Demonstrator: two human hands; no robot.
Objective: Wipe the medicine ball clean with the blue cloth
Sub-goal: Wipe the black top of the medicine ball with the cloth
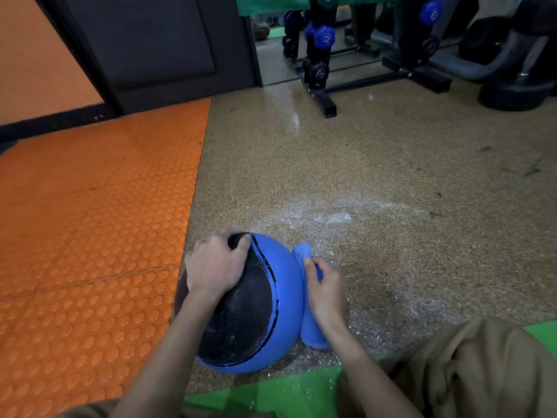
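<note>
Steadying the medicine ball (283,297) is the job of my left hand (215,263). Its fingers are curled over the far top of the ball, on the rough black panel, with the palm flat on the crown. The ball sits on the speckled floor (361,164), close to that floor's left edge where the orange studded mat (90,206) begins. It is also just beyond the near edge, where the green mat (286,390) starts.

My right hand (327,291) holds the blue cloth (313,333). Its fingers are wrapped around the bunched cloth and the thumb is pressed on top. The cloth is rolled into a loose sausage. Its long axis runs from near to far along the ball's right flank, and it touches the blue rubber there, with one end poking out beyond my fingers and the other hanging below my wrist.

I judge the wiping to be under way on the right side only. The black panel lies up and to the left of the cloth, across the curve of the ball. The right hand is the nearer one for it and would sweep leftward over the top, or the left hand could roll the ball toward the cloth. White powder (316,217) is scattered on the floor just beyond the ball and could be picked up again if the ball rolls that way.
</note>
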